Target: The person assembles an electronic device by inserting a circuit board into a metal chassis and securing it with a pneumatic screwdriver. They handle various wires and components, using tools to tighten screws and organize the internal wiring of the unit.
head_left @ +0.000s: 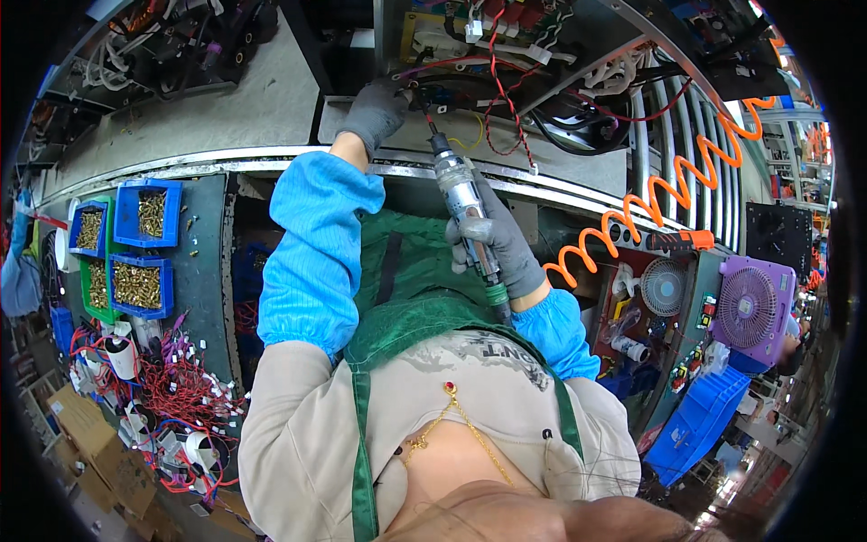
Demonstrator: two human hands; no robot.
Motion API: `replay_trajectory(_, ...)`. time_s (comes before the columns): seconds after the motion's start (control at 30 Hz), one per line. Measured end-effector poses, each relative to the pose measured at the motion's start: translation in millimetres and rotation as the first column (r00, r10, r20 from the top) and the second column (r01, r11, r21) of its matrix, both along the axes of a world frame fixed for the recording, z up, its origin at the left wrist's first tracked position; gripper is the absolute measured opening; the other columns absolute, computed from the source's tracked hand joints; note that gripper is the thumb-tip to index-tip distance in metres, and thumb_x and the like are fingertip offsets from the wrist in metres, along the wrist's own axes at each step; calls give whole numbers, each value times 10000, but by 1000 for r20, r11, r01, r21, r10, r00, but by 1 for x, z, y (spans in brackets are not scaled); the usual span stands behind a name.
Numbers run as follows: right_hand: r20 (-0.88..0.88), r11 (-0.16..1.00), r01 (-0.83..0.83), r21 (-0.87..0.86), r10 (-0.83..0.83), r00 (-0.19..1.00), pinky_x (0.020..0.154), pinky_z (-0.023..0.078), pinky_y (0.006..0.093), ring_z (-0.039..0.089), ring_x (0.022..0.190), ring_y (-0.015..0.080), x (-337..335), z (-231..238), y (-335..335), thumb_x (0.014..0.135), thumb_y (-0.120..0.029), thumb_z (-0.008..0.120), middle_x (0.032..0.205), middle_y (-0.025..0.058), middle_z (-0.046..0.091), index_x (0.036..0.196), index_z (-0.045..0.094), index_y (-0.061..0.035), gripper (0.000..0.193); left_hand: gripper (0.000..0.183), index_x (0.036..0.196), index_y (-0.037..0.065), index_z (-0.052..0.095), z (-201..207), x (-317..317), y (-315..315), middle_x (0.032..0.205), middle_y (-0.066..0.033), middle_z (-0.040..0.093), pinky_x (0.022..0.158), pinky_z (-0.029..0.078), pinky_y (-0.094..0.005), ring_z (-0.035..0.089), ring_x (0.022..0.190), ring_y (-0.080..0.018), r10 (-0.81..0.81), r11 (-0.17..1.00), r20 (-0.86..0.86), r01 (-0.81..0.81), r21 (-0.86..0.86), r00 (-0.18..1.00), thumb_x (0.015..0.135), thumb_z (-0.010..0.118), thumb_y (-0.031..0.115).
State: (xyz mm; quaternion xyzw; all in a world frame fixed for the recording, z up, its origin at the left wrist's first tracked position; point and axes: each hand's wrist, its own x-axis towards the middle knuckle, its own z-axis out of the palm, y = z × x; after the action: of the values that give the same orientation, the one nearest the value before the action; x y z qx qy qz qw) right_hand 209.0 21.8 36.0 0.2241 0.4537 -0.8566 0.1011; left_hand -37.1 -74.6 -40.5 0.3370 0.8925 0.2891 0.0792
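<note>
In my right hand (501, 239), in a grey glove, is a silver air screwdriver (462, 199). Its fingers wrap round the barrel, and the long bit slants up and left into the open metal unit (542, 135). My left hand (375, 113), also gloved in grey, is at the unit's lower frame beside the bit's tip. Its fingers are curled in there, and what they pinch is hidden. Red wires (501, 77) and black cables (578, 117) run across the unit close to both hands.
Blue bins (147, 213) of brass-coloured screws stand at left, above a heap of red wire harnesses (194, 375). An orange coiled air hose (668, 185) stretches across the right. A purple fan (750, 307), an orange-handled tool (682, 240) and a blue crate (695, 425) are also there.
</note>
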Motion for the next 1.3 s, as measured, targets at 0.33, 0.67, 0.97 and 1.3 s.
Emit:
replay_trajectory(0.33,4,989,-23,-148,24,1000,445,535,328,583,501,175,4,-2,10,716,-170,633,772,127,570,1462,154,-204,888,376,1162,80,584,3,1,-6,1097,-252,580,887,442,-446,552,1018,-407,-45,998,80,41,46,996,857,517,289)
replay_trajectory(0.67,-17,963,52,-263,-58,998,450,541,335,590,505,185,4,-15,2,698,-182,647,775,132,579,1457,171,-205,896,369,1158,66,579,-4,4,-7,1171,-197,567,861,455,-423,547,1023,-397,-35,965,72,15,262,997,801,586,158)
replay_trajectory(0.97,-122,979,99,180,-77,990,442,522,311,569,516,175,-18,-21,-2,650,-136,650,820,107,545,1470,152,-193,962,235,964,48,605,32,5,18,946,-209,637,736,509,-446,621,866,-372,78,997,-301,-69,40,951,756,568,153)
replay_trajectory(1.3,-211,929,183,322,-118,970,460,535,316,595,551,192,-27,-43,-8,638,-127,690,807,116,575,1378,256,-67,860,298,1084,104,581,47,8,46,932,-198,653,758,525,-433,638,886,-364,278,959,-187,-283,0,942,791,548,146)
